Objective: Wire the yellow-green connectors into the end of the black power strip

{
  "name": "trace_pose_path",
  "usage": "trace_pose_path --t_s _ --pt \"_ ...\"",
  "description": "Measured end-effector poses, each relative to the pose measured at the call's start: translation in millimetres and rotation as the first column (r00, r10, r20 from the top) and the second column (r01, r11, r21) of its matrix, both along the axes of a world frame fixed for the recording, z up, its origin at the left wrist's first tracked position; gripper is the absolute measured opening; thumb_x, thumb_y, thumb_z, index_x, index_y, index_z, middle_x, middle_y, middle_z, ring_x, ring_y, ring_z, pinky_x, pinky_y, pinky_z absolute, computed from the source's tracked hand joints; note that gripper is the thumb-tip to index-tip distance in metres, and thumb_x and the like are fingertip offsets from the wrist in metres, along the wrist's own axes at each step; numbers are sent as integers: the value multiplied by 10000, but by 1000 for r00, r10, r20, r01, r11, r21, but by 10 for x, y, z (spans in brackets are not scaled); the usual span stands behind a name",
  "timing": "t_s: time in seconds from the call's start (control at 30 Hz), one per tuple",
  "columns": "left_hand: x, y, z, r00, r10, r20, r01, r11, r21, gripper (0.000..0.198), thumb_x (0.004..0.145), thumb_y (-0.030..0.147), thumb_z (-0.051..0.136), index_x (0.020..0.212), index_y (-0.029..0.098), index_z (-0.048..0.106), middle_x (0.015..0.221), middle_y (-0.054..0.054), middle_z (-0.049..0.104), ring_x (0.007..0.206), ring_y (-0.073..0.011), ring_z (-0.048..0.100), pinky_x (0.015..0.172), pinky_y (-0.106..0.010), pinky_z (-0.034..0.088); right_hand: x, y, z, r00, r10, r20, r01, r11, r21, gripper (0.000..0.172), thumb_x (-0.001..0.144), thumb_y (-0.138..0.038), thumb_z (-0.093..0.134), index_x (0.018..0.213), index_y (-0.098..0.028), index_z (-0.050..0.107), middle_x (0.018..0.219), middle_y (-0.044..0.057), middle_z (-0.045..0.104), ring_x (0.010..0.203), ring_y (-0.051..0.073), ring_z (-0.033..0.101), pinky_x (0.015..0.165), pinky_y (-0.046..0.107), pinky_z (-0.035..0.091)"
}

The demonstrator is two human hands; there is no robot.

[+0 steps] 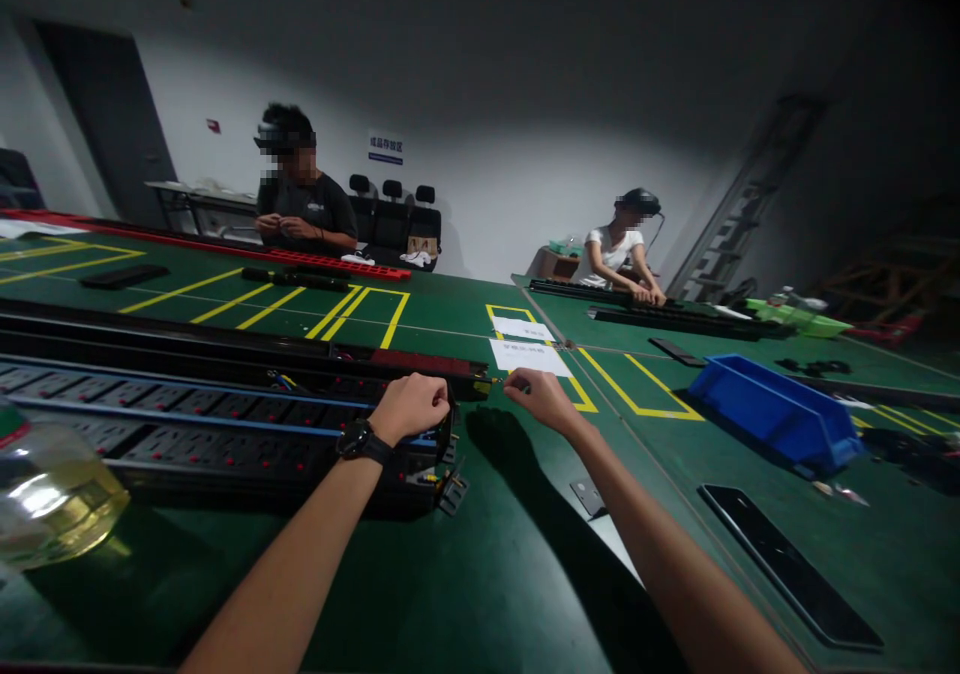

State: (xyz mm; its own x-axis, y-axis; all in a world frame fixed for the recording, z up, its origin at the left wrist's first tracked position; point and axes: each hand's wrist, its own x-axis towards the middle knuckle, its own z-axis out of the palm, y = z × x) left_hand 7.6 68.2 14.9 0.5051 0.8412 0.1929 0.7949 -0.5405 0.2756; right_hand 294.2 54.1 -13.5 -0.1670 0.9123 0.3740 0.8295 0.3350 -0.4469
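My left hand (411,406), with a black watch (357,439) on its wrist, is closed over the right-hand end of the black power strips (247,462); its fingertips are hidden. Just past the end of a long black rail (420,362), my right hand (538,396) makes a pinch. A tiny glint shows between its fingertips and the rail's end, too small to name. The power strips lie side by side, with rows of sockets, red dots and blue edges. Loose coloured wires and a small metal bracket (453,494) stick out at their near right end.
A bottle of yellowish liquid (56,494) stands at the left. To the right are a blue bin (776,409), a phone (787,564) and a metal plate (589,497). Paper labels (529,357) lie ahead. Two people (307,204) work across the green table.
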Motion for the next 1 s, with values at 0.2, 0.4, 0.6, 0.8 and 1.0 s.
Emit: trace_pose_path --t_s 0.2,0.4,0.6,0.8,1.0 --pt "1 2 -20 1000 -6 12 6 1000 5 171 840 261 591 868 262 759 902 -46 800 870 -244 746 768 -305 519 -24 157 -102 997 -73 -25 72 997 -37 113 856 -240 658 862 -172 748 760 36 753 708 203 670 678 287 480" --pt "-7 19 -52 1000 -24 16 23 999 27 174 834 251 590 859 266 761 868 -47 795 857 -250 745 772 -318 524 -38 222 -151 994 -110 -11 110 993 -30 124 862 -251 646 864 -182 749 745 27 748 691 201 673 654 280 473" --pt "-15 45 -95 999 -33 23 31 998 49 178 823 242 587 854 266 761 862 -52 793 850 -257 749 765 -325 526 -88 322 -217 980 -196 36 196 981 -4 85 863 -224 656 836 -201 732 766 51 754 729 223 697 647 284 444" --pt "-16 51 -116 999 -32 22 30 998 54 175 824 240 588 857 270 758 864 -47 794 849 -255 750 764 -326 527 -94 396 -274 950 -284 132 285 958 16 220 882 -188 651 1094 -208 705 935 76 795 860 244 733 708 290 476" --pt "-22 63 -132 999 -38 9 37 998 49 182 837 239 586 875 270 761 882 -45 795 866 -250 747 780 -324 529 -108 397 -243 956 -242 167 251 967 -32 116 909 -162 619 923 -203 726 884 68 778 840 233 721 715 285 465"
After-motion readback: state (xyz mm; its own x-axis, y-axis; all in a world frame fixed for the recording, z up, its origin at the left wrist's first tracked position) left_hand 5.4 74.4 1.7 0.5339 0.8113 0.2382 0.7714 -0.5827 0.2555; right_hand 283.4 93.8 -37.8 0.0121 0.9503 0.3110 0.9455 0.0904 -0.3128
